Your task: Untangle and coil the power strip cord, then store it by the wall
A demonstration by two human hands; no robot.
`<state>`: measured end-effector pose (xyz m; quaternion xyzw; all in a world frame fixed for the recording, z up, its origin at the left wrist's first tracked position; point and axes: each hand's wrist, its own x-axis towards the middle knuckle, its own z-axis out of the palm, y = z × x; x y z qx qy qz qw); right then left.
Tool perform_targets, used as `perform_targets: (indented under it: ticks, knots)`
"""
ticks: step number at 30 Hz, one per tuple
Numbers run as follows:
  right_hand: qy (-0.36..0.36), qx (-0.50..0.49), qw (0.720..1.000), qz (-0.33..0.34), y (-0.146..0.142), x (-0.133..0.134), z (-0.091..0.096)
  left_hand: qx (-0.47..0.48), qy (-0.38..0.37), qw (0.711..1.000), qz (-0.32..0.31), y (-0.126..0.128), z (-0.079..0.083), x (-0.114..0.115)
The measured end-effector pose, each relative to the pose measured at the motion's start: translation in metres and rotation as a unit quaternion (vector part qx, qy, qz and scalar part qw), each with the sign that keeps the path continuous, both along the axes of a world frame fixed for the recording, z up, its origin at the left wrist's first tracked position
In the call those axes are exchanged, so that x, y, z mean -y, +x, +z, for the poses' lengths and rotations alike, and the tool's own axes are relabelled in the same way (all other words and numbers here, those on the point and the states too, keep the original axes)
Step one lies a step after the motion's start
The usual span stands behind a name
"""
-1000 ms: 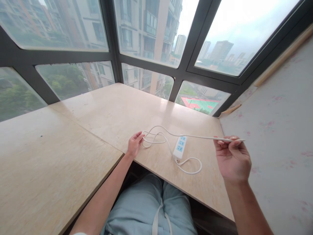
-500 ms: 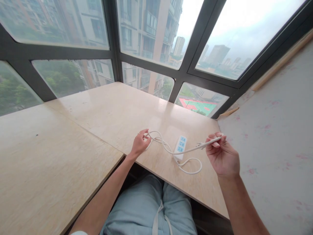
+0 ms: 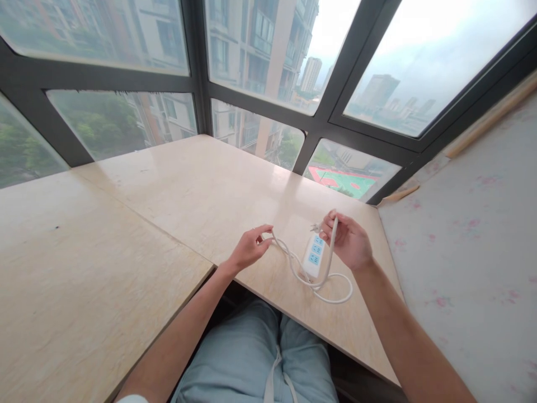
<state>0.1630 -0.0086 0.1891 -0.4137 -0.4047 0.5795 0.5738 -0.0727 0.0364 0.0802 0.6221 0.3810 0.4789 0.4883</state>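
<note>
A white power strip [image 3: 311, 270] with blue socket faces lies on the stone ledge, its top end partly behind my right hand. Its white cord [image 3: 335, 301] loops over the ledge beside it. My left hand [image 3: 250, 246] pinches one part of the cord between thumb and fingers, left of the strip. Above the strip's right side, my right hand [image 3: 346, 238] grips the cord near its plug end, and a stretch of cord hangs down from the fingers. The plug [image 3: 316, 228] pokes out to the left of these fingers, its prongs showing.
The beige ledge [image 3: 168, 190] has a seam and a front edge above my lap [image 3: 251, 352]. Dark window frames [image 3: 323, 126] stand along its back. At the right rises a wall with flowered paper [image 3: 457, 268], peeling near the window.
My right hand has moved left with the plug end, to just above the power strip, and the cord between my hands has gone slack. My left hand has shifted slightly right.
</note>
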Motion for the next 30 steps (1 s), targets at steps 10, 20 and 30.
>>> perform_targets:
  ticks: [10, 20, 30]
  knots:
    - [-0.095, 0.223, 0.952, 0.188, 0.019, -0.013, -0.016, -0.014, 0.02, 1.0, -0.01, 0.005, 0.003, -0.003]
    - [0.023, 0.381, 0.903, 0.196, 0.008, -0.009, -0.012, -0.103, 0.114, 0.988, -0.028, 0.013, 0.0, -0.001]
    - [-0.022, 0.18, 0.976, 0.121, 0.011, -0.028, -0.061, -0.079, 0.066, 0.989, -0.107, 0.012, -0.008, -0.011]
